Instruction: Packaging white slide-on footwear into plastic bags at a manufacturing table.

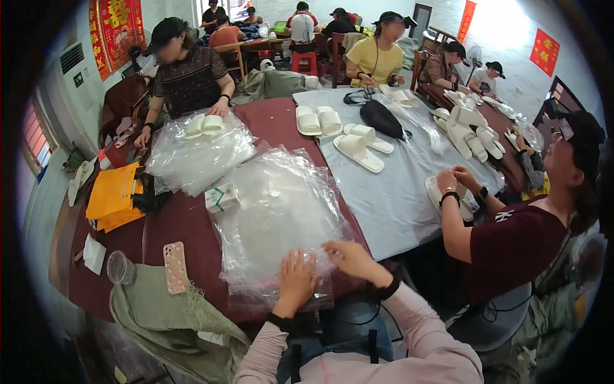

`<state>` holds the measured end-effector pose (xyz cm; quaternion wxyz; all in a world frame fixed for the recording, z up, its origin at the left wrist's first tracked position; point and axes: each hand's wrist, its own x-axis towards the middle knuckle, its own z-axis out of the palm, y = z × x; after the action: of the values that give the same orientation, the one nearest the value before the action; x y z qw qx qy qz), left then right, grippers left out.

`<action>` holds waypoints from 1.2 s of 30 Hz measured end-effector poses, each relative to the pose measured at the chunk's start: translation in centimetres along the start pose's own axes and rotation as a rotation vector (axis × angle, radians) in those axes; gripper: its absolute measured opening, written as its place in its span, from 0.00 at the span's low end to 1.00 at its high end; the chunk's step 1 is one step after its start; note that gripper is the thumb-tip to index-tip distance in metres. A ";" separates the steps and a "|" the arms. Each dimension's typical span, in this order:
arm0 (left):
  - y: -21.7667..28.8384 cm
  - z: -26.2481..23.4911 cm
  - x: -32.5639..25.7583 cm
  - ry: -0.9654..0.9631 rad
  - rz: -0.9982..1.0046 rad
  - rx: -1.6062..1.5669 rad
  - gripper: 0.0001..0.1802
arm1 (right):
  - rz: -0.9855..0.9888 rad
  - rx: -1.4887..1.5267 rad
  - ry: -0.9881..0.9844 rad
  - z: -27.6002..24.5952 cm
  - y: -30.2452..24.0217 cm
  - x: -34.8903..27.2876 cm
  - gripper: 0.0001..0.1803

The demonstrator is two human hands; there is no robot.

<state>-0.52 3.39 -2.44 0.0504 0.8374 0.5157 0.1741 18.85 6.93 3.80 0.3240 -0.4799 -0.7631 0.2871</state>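
head: left hand (297,279) partly hides clear plastic bags (272,214).

Walls (511,54) pale, lightly veined at right. Red and gold posters (121,29) hang upper left; a red diamond-shaped sheet (544,52) and a narrow red strip (466,21) are fixed at right. Barred window (37,137) at far left; second window (238,9) at rear, bright. Strong glare on the upper right wall. Foreground table (192,246): dark red covering, grey-blue sheet (396,208) over the right section. Beyond: rear table (256,43), wooden chair (234,61), red stool (304,64), standing fan (474,54).
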 end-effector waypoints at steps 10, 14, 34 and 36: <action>0.2 -0.8 0.1 0.067 -0.030 0.009 0.32 | 0.334 -0.518 0.342 -8.2 11.4 12.1 0.30; 0.2 -0.7 0.0 0.096 -0.035 -0.019 0.30 | 0.502 -0.574 0.319 -10.3 15.7 15.2 0.33; 0.4 -0.2 0.0 0.030 -0.072 0.009 0.31 | 0.776 -0.758 0.347 -9.5 21.3 19.3 0.40; 0.4 -0.2 0.0 0.026 -0.064 0.005 0.31 | 0.711 -0.744 0.378 -9.6 21.6 19.0 0.39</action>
<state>-0.27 3.23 -2.19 0.0472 0.8182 0.5435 0.1817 31.74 33.67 -2.21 0.1467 -0.8337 -0.5324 -0.0017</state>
